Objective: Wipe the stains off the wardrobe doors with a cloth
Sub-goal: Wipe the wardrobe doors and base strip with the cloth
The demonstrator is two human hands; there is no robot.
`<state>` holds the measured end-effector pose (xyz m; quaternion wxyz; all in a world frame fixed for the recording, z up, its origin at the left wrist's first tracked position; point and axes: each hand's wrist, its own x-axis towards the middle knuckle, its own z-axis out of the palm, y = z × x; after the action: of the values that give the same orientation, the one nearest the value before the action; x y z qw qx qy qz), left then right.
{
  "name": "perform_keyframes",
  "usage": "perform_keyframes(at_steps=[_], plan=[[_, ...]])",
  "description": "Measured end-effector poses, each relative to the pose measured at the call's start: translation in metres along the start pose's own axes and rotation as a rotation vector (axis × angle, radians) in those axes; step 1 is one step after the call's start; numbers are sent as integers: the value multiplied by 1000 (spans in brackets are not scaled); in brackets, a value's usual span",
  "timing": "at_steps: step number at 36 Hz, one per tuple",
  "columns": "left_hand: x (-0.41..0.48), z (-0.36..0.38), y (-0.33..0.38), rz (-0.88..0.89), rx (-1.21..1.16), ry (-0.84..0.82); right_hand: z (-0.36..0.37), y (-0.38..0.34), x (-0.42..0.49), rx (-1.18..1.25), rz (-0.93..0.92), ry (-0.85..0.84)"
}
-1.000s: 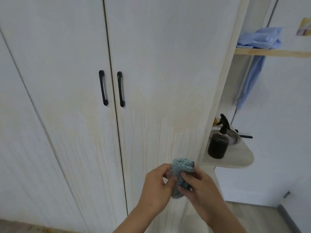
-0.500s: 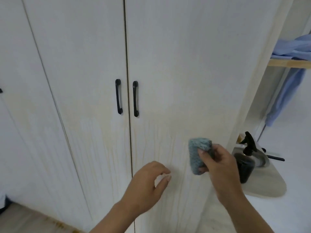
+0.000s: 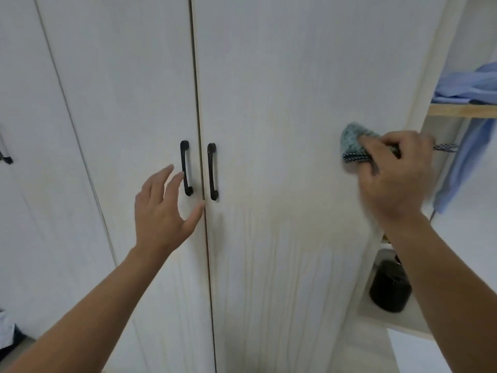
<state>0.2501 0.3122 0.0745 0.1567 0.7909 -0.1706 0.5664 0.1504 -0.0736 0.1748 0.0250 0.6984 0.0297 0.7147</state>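
Two white wardrobe doors stand closed before me, the left door (image 3: 121, 103) and the right door (image 3: 282, 90), each with a black handle (image 3: 186, 168) (image 3: 212, 171) beside the centre gap. Faint yellowish drip streaks (image 3: 258, 251) run down their lower halves. My right hand (image 3: 394, 170) grips a folded grey-blue cloth (image 3: 353, 142) and holds it against the right door near its right edge, at handle height. My left hand (image 3: 164, 208) is spread, fingers straight, in front of the left door just beside its handle; whether it touches the door is unclear.
Another door with a black handle (image 3: 5, 157) is at the far left. Right of the wardrobe, a wooden shelf (image 3: 462, 110) holds blue fabric (image 3: 473, 87) that hangs down. A dark spray bottle (image 3: 390, 289) stands on a lower shelf, partly behind my right forearm.
My left hand let go of the cloth and rose to the left handle, fingers spread. My right hand carried the cloth up and right along the right door. The view tilted upward.
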Motion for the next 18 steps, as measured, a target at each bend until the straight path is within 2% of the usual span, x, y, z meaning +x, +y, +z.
perform_keyframes(at_steps=[6, 10, 14, 18], plan=[[8, 38, -27, -10, 91, -77, 2, -6, -45, -64, 30, 15], [10, 55, -45, 51, 105, -130, -1, -17, -74, -76, 72, -29], [9, 70, -57, 93, 75, -82, -7, -19, -96, -80, 16, -99], [8, 80, -64, 133, 50, -16, -3, -22, -71, -95, 94, -62]])
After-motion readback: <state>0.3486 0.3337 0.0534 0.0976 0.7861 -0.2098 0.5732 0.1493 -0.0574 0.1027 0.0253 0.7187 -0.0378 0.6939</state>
